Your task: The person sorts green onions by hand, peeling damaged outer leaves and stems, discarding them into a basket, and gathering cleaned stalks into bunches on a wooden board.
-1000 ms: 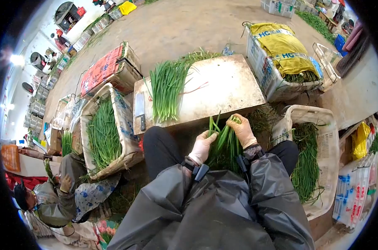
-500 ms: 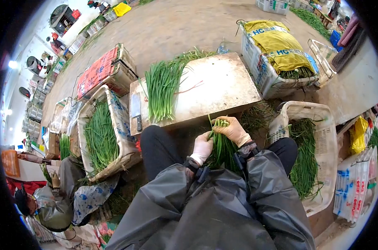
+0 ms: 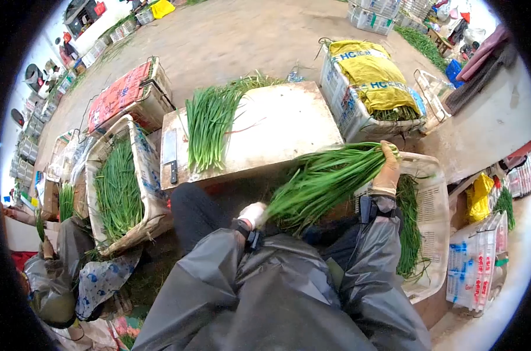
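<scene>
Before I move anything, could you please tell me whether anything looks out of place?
Mildly, yes: loose greens lie scattered past the far edge of the board, unlike the bunch gathered in the right hand. The board also looks stained along its edges.

A single head-worn wide-angle camera looks forward and steeply down.

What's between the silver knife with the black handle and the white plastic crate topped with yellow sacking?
In the head view: a bundle of long green stalks, thin reddish strands, then bare, pale, flat board.
</scene>
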A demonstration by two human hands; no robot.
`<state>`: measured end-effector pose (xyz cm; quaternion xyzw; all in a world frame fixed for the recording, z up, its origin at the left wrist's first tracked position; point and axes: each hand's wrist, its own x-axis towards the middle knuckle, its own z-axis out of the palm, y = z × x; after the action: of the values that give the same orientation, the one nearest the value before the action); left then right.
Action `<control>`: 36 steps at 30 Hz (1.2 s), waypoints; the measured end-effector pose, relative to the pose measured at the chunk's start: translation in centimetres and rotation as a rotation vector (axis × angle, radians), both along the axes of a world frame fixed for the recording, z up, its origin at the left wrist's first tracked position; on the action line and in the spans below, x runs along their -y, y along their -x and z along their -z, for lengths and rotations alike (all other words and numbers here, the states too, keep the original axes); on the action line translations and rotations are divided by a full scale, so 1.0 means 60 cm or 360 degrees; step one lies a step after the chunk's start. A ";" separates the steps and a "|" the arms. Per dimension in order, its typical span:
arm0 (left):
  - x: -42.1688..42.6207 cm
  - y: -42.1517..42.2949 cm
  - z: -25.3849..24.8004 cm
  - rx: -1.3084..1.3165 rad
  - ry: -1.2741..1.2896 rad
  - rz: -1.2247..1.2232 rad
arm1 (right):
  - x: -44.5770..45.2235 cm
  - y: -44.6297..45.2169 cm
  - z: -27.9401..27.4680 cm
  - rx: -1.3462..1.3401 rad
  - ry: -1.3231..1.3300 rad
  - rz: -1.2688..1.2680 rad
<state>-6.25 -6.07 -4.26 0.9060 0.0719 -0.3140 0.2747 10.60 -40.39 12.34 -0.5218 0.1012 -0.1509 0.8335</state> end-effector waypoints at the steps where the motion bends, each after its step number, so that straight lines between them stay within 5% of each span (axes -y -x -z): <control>1: 0.003 0.003 0.008 -0.0096 -0.0127 0.0146 | 0.011 -0.002 0.004 0.0107 0.0139 0.0078; 5: 0.011 0.016 0.054 -0.0323 -0.0075 0.0535 | 0.023 -0.002 -0.008 0.0214 0.0460 0.0293; 10: 0.038 0.025 -0.074 0.0113 -0.0376 0.0468 | 0.001 0.005 -0.045 0.0269 0.1108 0.0496; 13: 0.048 0.011 -0.070 0.0460 0.0165 0.0169 | -0.026 0.020 -0.061 0.0476 0.1008 0.0314; 16: 0.068 -0.010 -0.094 -0.0012 0.0975 0.0161 | -0.035 0.025 -0.070 0.0454 0.0706 0.0271; 20: 0.123 0.006 -0.134 -0.0170 0.1343 0.0569 | -0.039 0.026 -0.067 0.0315 0.0370 0.0193; 22: 0.149 0.010 -0.139 -0.0449 0.1781 0.0412 | -0.042 0.032 -0.056 0.0299 0.0370 0.0160; 28: 0.205 0.001 -0.159 -0.0587 0.2731 -0.0117 | -0.116 0.122 -0.081 0.0329 0.1093 -0.0098; 36: 0.185 -0.021 -0.244 -0.0863 0.3528 -0.0946 | -0.201 0.242 -0.115 0.1266 0.2084 -0.0318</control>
<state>-4.98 -17.16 10.40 0.0239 0.0240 -0.3110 0.9498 -3.91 -28.30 19.26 -0.8217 -0.3633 -0.2802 0.3382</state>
